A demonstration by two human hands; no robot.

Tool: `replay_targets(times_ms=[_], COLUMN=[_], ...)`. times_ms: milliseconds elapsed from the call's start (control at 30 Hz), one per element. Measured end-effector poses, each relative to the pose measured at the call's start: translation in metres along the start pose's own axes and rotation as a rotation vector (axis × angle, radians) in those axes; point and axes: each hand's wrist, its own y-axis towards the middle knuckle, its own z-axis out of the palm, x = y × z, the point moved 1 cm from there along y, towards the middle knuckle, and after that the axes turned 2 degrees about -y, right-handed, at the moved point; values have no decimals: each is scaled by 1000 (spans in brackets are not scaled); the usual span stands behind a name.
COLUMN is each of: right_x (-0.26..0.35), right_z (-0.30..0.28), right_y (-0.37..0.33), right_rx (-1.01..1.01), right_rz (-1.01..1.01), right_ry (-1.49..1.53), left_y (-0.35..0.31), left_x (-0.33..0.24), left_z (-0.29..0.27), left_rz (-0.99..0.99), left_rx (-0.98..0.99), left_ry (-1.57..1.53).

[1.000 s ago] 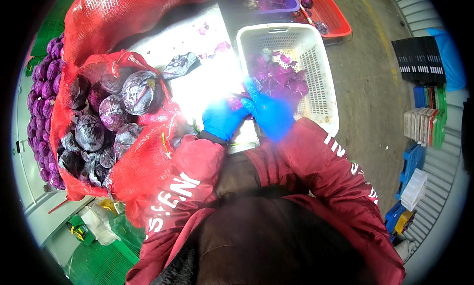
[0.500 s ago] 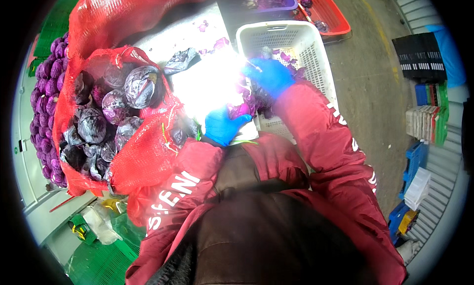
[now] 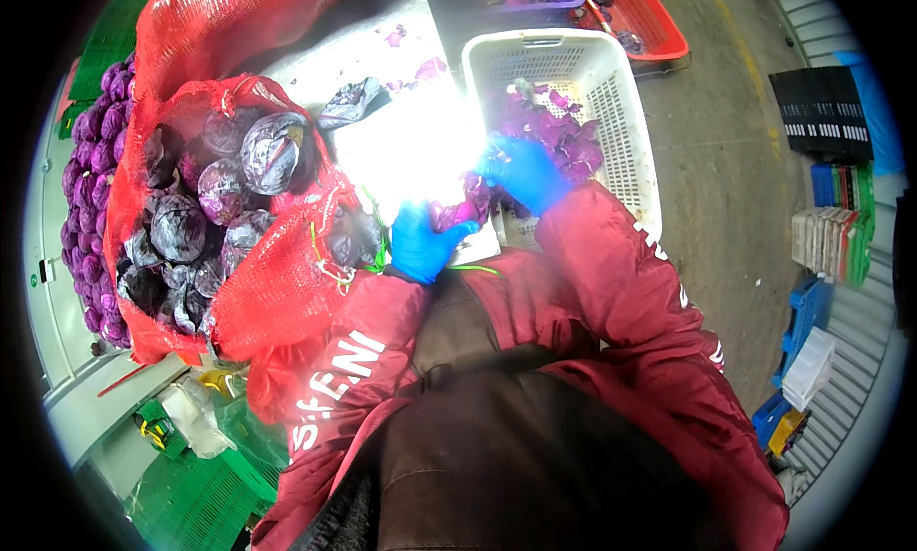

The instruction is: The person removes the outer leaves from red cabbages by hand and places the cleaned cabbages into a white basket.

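Note:
Strong glare whitens the middle of the work surface and hides part of what lies between my hands. My left hand (image 3: 421, 240), in a blue glove, is cupped with its thumb out to the right against a purple red cabbage (image 3: 453, 214), much of it washed out. To its right my right hand (image 3: 527, 174), also blue-gloved, has its fingers curled at the edge of the glare. Whatever is in them is hidden. Just beyond that hand is a white perforated crate (image 3: 626, 136) with loose purple leaves (image 3: 573, 148) in it.
At left, a red mesh sack (image 3: 277, 298) gapes around several dark red cabbages (image 3: 178, 228). Behind it stand stacked purple cabbages (image 3: 88, 183). One dark leaf (image 3: 351, 103) lies on the white board (image 3: 406, 40). A purple crate (image 3: 564, 5) and a red crate (image 3: 669, 40) sit at the far right.
My right hand has come down and slightly left, off the leaves in the white crate. A thin light-coloured piece at its fingers no longer shows clearly. My left hand has shifted slightly left.

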Motion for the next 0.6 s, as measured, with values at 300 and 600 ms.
replay_targets(times_ms=[300, 600], right_x=[-46, -1], right_z=[-8, 12], right_y=[-10, -34], right_rx=[-247, -26], right_rz=[291, 93], right_ry=[-18, -73], left_y=[-9, 0], left_x=[-2, -3], left_z=[-3, -4], left_rz=[-38, -5], left_rx=[-24, -33], left_ry=[223, 76])
